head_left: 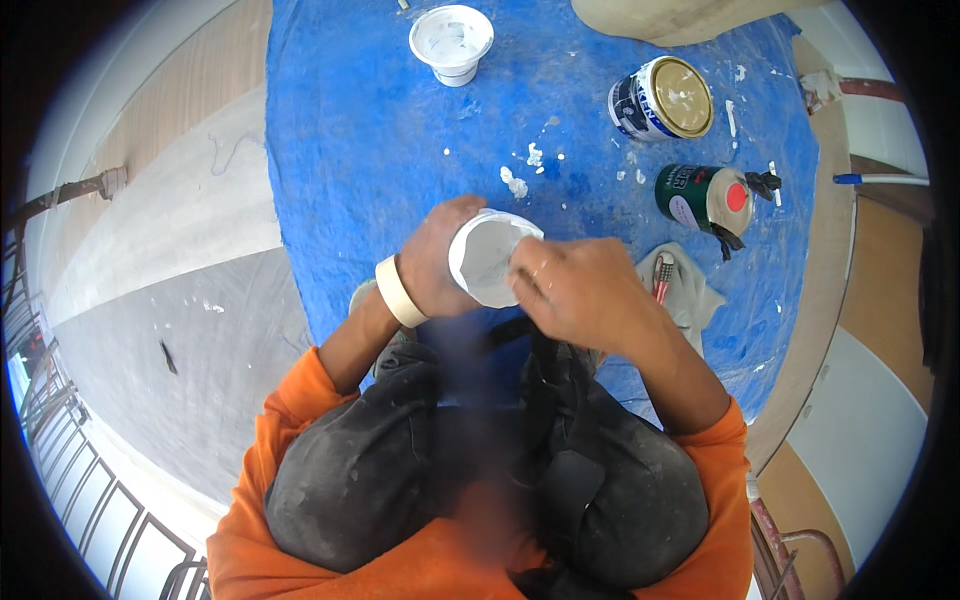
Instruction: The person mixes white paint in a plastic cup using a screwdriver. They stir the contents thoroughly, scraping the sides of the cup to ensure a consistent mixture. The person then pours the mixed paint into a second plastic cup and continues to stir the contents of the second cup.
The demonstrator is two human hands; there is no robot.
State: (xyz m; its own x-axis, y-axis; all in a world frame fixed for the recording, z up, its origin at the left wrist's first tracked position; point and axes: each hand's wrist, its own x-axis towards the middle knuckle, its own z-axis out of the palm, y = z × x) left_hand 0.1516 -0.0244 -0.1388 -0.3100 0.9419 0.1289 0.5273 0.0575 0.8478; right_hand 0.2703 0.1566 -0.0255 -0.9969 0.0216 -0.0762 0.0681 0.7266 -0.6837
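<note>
A white plastic cup with grey-white residue inside is held above my lap, its mouth facing up. My left hand wraps around its left side, a pale band on the wrist. Against the right rim, my right hand is closed, with fingertips at or just inside the edge. Whether those fingers pinch the rim or something small is hidden. Just beyond my right hand, a grey cloth lies with a red-handled cutter or brush on it; its exact kind is unclear.
A blue sheet with white splatters covers the floor. Another white tub stands at the far side. To the right are a paint can with a gold lid and a dark green tin with black scraps. Grey boarding extends left.
</note>
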